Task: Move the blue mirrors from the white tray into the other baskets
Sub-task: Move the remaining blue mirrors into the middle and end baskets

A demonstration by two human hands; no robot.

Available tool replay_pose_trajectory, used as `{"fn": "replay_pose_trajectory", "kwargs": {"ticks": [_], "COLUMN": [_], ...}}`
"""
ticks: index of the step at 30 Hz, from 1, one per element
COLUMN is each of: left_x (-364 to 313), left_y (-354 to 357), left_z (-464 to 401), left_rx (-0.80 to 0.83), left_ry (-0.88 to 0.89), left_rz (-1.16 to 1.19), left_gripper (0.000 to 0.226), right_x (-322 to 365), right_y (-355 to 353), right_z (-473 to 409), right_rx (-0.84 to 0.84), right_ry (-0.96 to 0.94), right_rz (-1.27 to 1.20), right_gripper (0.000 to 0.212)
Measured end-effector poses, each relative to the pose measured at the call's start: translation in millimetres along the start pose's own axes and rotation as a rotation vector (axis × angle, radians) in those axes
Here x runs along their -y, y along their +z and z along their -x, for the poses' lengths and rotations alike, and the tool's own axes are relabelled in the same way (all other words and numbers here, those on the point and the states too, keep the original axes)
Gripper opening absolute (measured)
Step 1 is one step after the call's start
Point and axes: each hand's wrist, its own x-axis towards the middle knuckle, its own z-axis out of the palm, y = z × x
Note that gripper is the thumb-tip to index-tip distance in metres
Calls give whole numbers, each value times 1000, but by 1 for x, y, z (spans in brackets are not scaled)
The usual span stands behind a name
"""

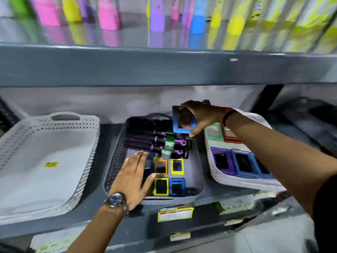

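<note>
My right hand (197,115) is shut on a blue mirror (179,128), held in the air over the far right corner of the dark grey basket (114,170). On the right sits the white tray (235,181); more blue mirrors (243,162) lie in it beside a purple one. My left hand (135,177) lies flat with fingers spread over the small mirrors in the grey basket's front left. A blue mirror (177,186) and yellow and orange ones lie in the basket's front half.
Black and purple hairbrushes (145,138) fill the back of the grey basket. A white basket (49,161) with only a yellow sticker stands at the left. The upper shelf edge (164,66) hangs close overhead. Green and red mirrors lie at the tray's back.
</note>
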Motion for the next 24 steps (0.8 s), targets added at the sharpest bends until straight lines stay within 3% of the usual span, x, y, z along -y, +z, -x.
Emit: {"fn": "replay_pose_trajectory", "kwargs": {"ticks": [4, 7, 10, 15, 20, 24], "left_x": [-34, -56, -65, -63, -63, -64], "left_y": [3, 7, 13, 11, 12, 11], "left_z": [-16, -22, -25, -23, -24, -24], "left_rx": [46, 42, 41, 69, 112, 118], "left_ry": [64, 128, 187, 134, 98, 87], "left_rz": [81, 115, 66, 91, 75, 89], "left_gripper": [120, 115, 110, 120, 123, 124], "right_x": [-57, -85, -107, -147, -158, -160], "right_y": [0, 3, 10, 37, 61, 70], "right_z": [57, 96, 130, 168, 188, 193], "right_rx": [38, 80, 140, 357, 527, 525], "right_ry": [181, 271, 351, 448, 570, 566], "right_rz": [-56, -50, -87, -127, 73, 45], "right_gripper": [93, 97, 88, 79, 114, 116]}}
